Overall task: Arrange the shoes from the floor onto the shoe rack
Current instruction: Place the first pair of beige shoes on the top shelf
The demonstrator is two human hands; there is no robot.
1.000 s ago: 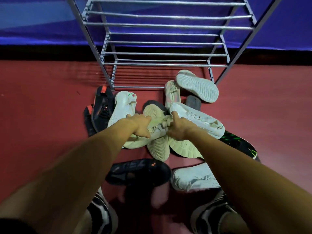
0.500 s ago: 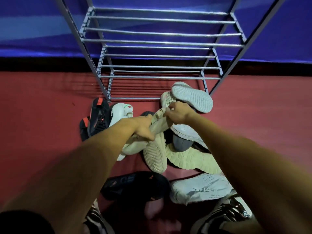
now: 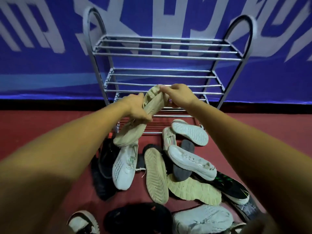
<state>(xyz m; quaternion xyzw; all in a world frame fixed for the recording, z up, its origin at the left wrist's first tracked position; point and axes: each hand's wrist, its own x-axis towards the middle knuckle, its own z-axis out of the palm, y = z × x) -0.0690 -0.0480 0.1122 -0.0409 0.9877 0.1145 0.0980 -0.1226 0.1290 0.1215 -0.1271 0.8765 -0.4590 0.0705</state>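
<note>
A beige knit sneaker (image 3: 135, 129) hangs in the air in front of the metal shoe rack (image 3: 162, 54), heel up and toe down. My left hand (image 3: 136, 107) grips its middle near the laces. My right hand (image 3: 179, 95) pinches the heel collar at the top. All the rack's shelves that show are bare. Below the lifted shoe, a pile of shoes lies on the red floor: a white sneaker (image 3: 125, 168), a beige shoe sole-up (image 3: 156, 174), and another white sneaker (image 3: 192, 162).
A blue banner (image 3: 50, 48) hangs behind the rack. More shoes lie around the pile: a white sole-up shoe (image 3: 190, 131), a black and green shoe (image 3: 231, 188), a black shoe (image 3: 136, 218), a pale grey sneaker (image 3: 202, 218). Red floor (image 3: 42, 125) lies left and right.
Both hands have lifted the beige sneaker out of the pile and up toward the rack's lower shelves. The view has tilted up, so the whole rack now shows.
</note>
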